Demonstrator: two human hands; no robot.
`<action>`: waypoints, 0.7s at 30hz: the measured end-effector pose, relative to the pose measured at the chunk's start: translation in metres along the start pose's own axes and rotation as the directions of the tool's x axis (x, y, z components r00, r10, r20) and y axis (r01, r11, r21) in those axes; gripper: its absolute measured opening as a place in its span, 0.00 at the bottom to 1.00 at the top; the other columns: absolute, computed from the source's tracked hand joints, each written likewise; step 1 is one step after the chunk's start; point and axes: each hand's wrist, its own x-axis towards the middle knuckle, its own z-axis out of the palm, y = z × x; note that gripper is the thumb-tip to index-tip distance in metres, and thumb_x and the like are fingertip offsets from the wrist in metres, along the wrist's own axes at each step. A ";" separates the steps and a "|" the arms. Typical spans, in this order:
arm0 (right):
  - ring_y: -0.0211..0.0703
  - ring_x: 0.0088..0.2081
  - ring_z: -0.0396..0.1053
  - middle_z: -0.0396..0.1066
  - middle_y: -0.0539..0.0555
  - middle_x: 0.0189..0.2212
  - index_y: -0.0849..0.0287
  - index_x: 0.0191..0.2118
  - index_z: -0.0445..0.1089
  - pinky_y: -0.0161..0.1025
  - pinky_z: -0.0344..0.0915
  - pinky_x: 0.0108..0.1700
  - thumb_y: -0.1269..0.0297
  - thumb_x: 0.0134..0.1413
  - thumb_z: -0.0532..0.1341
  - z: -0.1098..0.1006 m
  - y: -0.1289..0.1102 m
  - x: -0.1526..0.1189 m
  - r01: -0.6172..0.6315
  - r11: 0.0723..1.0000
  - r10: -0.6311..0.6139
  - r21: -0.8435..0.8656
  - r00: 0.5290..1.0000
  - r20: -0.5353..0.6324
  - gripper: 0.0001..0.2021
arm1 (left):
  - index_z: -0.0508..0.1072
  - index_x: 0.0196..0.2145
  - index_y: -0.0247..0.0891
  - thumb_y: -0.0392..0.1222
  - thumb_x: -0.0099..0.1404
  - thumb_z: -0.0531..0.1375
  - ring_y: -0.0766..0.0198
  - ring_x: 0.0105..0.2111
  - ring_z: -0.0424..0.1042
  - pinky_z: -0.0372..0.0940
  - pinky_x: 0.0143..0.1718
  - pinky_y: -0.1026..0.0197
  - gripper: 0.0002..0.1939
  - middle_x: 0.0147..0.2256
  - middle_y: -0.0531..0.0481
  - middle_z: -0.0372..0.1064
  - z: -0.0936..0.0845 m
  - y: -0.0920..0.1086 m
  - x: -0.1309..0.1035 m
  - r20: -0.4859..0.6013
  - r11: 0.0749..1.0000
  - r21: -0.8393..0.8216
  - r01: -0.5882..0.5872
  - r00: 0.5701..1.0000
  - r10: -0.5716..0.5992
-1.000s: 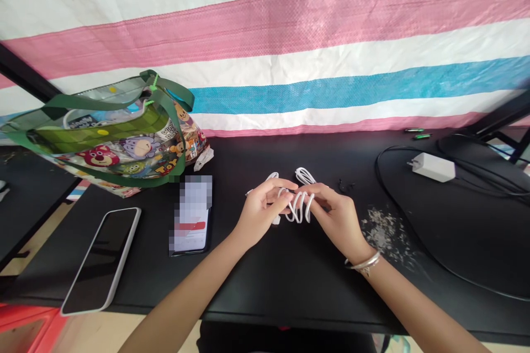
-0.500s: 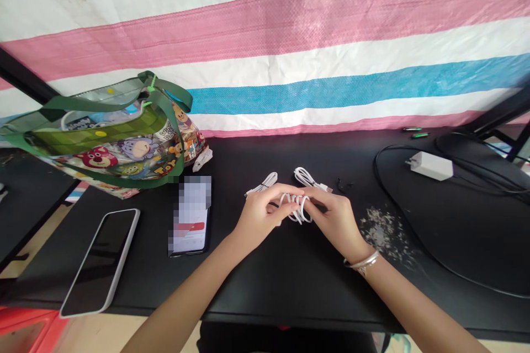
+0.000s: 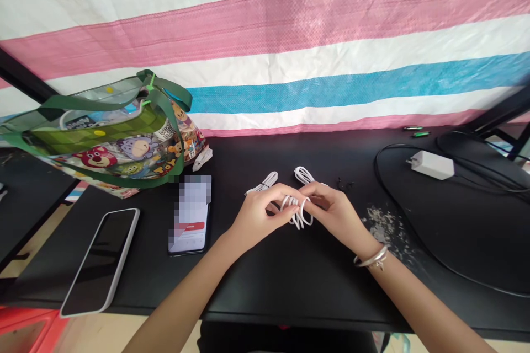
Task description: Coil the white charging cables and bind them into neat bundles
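Between my two hands is a loosely coiled white cable (image 3: 297,219), its loops hanging just above the dark table. My left hand (image 3: 260,210) pinches the coil from the left, thumb in front. From the right, my right hand (image 3: 336,212) has its thumb and fingertips closed on the same cable, the fingers of both hands nearly meeting. Beyond my left hand lies a bundled white cable (image 3: 267,181) with a dark tie. Another bundled white cable (image 3: 305,175) rests behind my right hand, which partly hides it.
To the left are a lit phone (image 3: 192,215), a dark-screened phone (image 3: 101,259) in a pale case and a clear tote bag (image 3: 124,149) with green straps. On the right sit a white power adapter (image 3: 434,165), a black cord (image 3: 408,220) and a worn patch on the table (image 3: 256,287).
My right wrist has shifted slightly right and its bracelet has turned. The coil's loops sit a little lower and looser between my fingers. Everything on the table stays put.
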 end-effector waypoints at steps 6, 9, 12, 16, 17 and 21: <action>0.40 0.31 0.72 0.73 0.51 0.27 0.57 0.27 0.71 0.37 0.71 0.35 0.54 0.45 0.67 -0.005 -0.003 0.001 -0.089 0.984 0.070 0.152 0.990 0.125 0.12 | 0.77 0.34 0.41 0.41 0.56 0.63 0.69 0.23 0.71 0.68 0.24 0.69 0.07 0.27 0.54 0.74 -0.002 0.000 0.000 -0.002 0.999 -0.028 0.046 0.999 -0.046; 0.39 0.30 0.71 0.72 0.51 0.28 0.57 0.28 0.69 0.36 0.70 0.33 0.53 0.47 0.67 -0.005 -0.004 0.001 -0.105 0.980 0.078 0.167 0.984 0.159 0.13 | 0.77 0.33 0.40 0.41 0.55 0.63 0.69 0.22 0.71 0.68 0.26 0.68 0.07 0.26 0.54 0.74 -0.002 0.001 0.000 0.008 0.998 -0.049 0.047 0.999 -0.047; 0.38 0.28 0.69 0.70 0.50 0.26 0.57 0.27 0.68 0.35 0.70 0.31 0.53 0.46 0.67 -0.003 -0.005 0.001 -0.100 0.982 0.077 0.157 0.986 0.147 0.13 | 0.77 0.30 0.40 0.43 0.55 0.64 0.69 0.23 0.70 0.66 0.26 0.67 0.06 0.25 0.54 0.74 -0.002 0.002 0.002 -0.010 0.999 -0.024 0.030 0.999 -0.030; 0.38 0.27 0.68 0.67 0.49 0.24 0.57 0.27 0.67 0.35 0.70 0.30 0.52 0.47 0.66 0.000 -0.006 0.001 -0.061 0.990 0.047 0.127 0.993 0.105 0.14 | 0.77 0.29 0.39 0.45 0.54 0.64 0.69 0.22 0.66 0.64 0.25 0.67 0.08 0.22 0.55 0.70 -0.001 0.001 0.002 -0.039 0.999 0.015 0.032 0.999 -0.031; 0.39 0.27 0.68 0.67 0.49 0.24 0.57 0.27 0.67 0.35 0.70 0.30 0.51 0.47 0.65 0.001 -0.006 0.001 -0.049 0.992 0.039 0.114 0.996 0.085 0.14 | 0.77 0.29 0.39 0.45 0.54 0.64 0.70 0.21 0.65 0.63 0.25 0.67 0.08 0.21 0.55 0.68 -0.001 0.000 0.002 -0.047 0.999 0.018 0.039 0.998 -0.038; 0.40 0.28 0.69 0.68 0.50 0.25 0.56 0.27 0.66 0.34 0.69 0.27 0.51 0.48 0.64 0.004 -0.006 -0.002 -0.009 0.999 0.010 0.045 1.000 -0.025 0.13 | 0.76 0.31 0.40 0.43 0.55 0.63 0.71 0.20 0.63 0.61 0.23 0.68 0.06 0.19 0.57 0.64 0.001 0.000 0.002 -0.094 0.996 0.021 0.088 0.992 -0.085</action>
